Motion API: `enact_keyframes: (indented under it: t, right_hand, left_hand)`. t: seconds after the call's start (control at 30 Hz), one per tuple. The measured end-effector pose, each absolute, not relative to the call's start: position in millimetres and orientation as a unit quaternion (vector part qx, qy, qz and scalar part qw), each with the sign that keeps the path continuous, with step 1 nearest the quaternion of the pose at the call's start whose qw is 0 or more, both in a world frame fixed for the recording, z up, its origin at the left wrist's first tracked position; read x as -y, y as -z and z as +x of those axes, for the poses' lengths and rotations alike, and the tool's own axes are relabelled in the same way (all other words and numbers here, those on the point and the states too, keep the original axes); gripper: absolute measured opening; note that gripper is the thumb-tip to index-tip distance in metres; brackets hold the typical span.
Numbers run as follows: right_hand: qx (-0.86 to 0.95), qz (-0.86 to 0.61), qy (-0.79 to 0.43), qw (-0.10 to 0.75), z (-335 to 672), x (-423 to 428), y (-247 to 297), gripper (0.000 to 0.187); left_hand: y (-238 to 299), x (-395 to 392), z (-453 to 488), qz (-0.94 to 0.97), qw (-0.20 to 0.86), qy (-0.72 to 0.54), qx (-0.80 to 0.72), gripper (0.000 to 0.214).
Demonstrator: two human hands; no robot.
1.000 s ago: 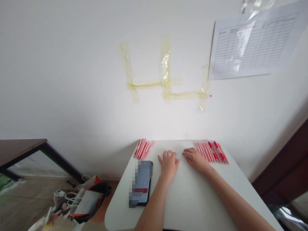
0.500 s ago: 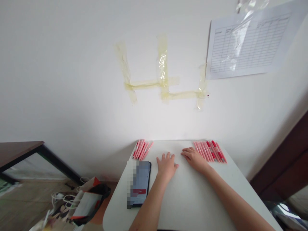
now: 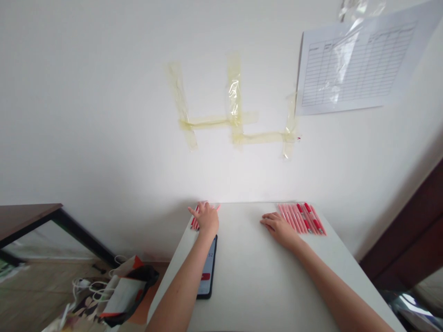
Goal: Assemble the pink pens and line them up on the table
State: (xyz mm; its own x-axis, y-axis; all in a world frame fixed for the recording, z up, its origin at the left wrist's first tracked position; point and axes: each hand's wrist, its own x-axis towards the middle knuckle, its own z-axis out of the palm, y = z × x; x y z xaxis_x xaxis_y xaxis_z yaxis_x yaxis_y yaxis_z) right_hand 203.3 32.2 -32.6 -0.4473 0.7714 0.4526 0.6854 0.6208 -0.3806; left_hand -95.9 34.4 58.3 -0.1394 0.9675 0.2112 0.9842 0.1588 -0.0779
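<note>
My left hand (image 3: 206, 218) lies over a small bunch of pink pens (image 3: 194, 223) at the far left corner of the white table (image 3: 256, 276); its fingers are spread over them, and no pen is clearly gripped. My right hand (image 3: 278, 227) rests flat on the table, fingers stretched out, touching the left edge of a row of several pink and red pens (image 3: 302, 218) at the far right. A black phone (image 3: 206, 274) lies under my left forearm, its screen lit.
The table stands against a white wall with strips of yellowed tape (image 3: 235, 115) and a printed sheet (image 3: 356, 64). A dark table (image 3: 31, 219) is at the left. Bags and cables (image 3: 114, 290) lie on the floor below. A dark door (image 3: 411, 240) is at the right.
My left hand has moved from the middle of the table leftward and away onto the left bunch of pens, its forearm now crossing the phone. My right hand has stayed put.
</note>
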Motion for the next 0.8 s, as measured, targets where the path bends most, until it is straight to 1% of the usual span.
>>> enact_keyframes:
  t: [0.33, 0.57, 0.8]
  right_hand:
    - [0.846, -0.436, -0.073, 0.298, 202.1, -27.4, 26.9, 0.033]
    - [0.843, -0.438, -0.057, 0.307, 201.8, -26.1, 28.2, 0.032]
    - [0.82, -0.437, -0.011, 0.368, 202.4, -19.6, 14.3, 0.038]
  left_hand:
    - [-43.0, -41.6, -104.0, -0.659, 0.086, 0.069, 0.744, 0.037]
    - [-51.9, -35.2, -79.8, -0.691, 0.091, 0.109, 0.709, 0.027]
    - [-58.9, -14.0, -30.9, -0.745, 0.054, 0.127, 0.653, 0.02]
